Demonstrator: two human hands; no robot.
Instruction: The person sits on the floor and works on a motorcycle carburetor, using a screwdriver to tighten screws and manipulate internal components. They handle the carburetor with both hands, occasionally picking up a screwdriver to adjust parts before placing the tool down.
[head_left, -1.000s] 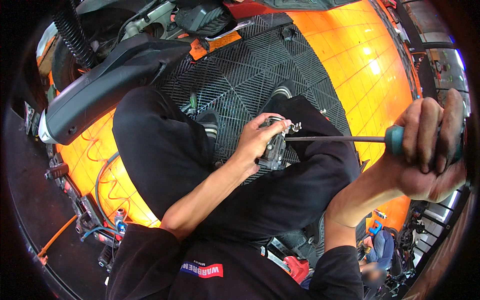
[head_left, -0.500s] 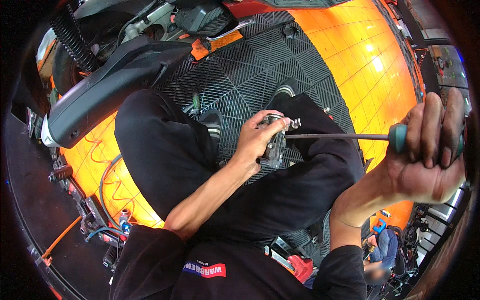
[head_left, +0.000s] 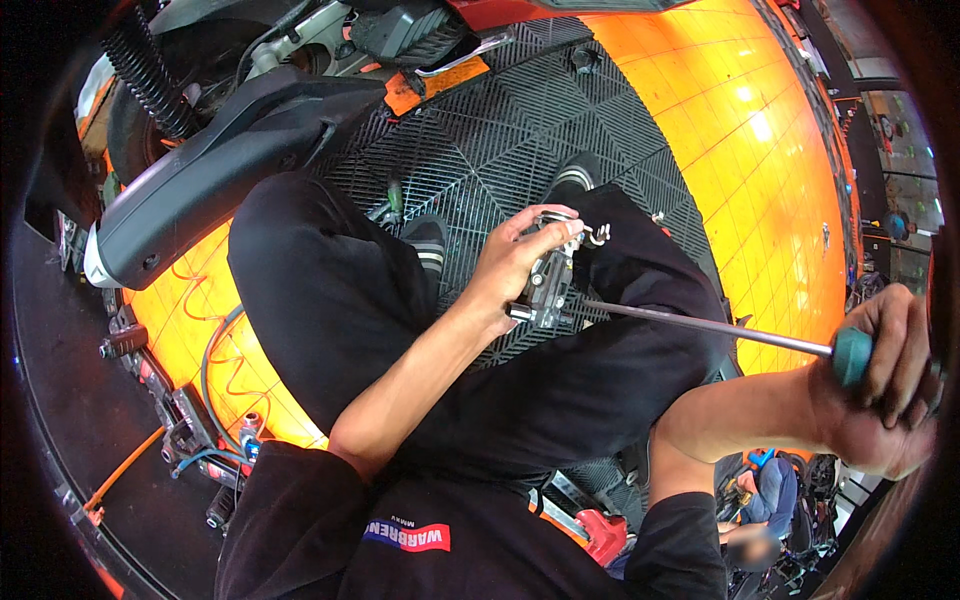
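My left hand (head_left: 503, 262) is closed around a dark metal brake caliper (head_left: 550, 285), thumb on top, and holds it between my knees. A small light metal piece sticks out of the caliper's upper right side. At the right, my right hand (head_left: 885, 385) grips the green handle of a long screwdriver (head_left: 720, 332). Its steel shaft slants up and left across my thigh, with the tip just right of the caliper. A narrow gap seems to lie between tip and caliper. My palm and curled fingers partly cover the handle.
A scooter's black exhaust muffler (head_left: 200, 195) and coil spring (head_left: 148, 80) are at upper left. Black grid mat (head_left: 480, 140) and orange tiles (head_left: 740, 110) cover the floor. Tools and an air hose (head_left: 205, 365) lie left. Another person (head_left: 765, 495) sits at lower right.
My right hand has swung down with the screwdriver, so the shaft now slopes. The tip has come away from the caliper's side and sits lower. The caliper has tilted slightly in my left hand.
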